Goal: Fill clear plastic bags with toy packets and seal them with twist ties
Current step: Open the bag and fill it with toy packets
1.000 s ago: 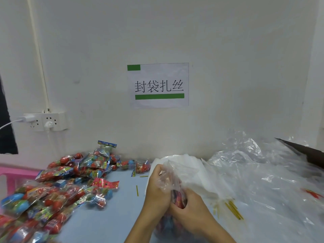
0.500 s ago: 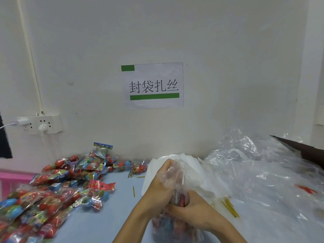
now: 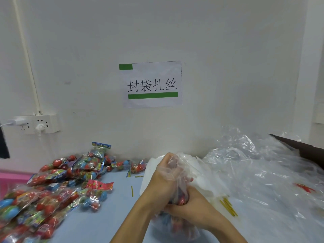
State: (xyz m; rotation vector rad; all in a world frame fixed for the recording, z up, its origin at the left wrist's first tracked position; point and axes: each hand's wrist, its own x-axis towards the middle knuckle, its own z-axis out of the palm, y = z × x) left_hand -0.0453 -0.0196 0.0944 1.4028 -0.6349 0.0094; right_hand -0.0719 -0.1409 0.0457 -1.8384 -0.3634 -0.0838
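A clear plastic bag (image 3: 177, 225) filled with red and blue toy packets stands on the blue table (image 3: 98, 223) at the bottom centre. My left hand (image 3: 163, 179) grips the bunched top of the bag. Just below it, my right hand (image 3: 189, 206) grips the bag's neck. A heap of loose toy packets (image 3: 52, 188) covers the table's left side. A small bundle of yellow twist ties (image 3: 228, 206) lies right of my hands, and a single tie (image 3: 132, 191) lies to their left.
A big pile of empty clear bags (image 3: 263, 176) fills the right side, with white sheets (image 3: 198, 174) behind my hands. A dark box edge (image 3: 301, 146) sits at far right. The wall carries a paper sign (image 3: 152, 84) and a power strip (image 3: 35, 123).
My left hand has slid higher along the bag's gathered top while the right hand keeps hold of the neck. The camera view has shifted slightly.
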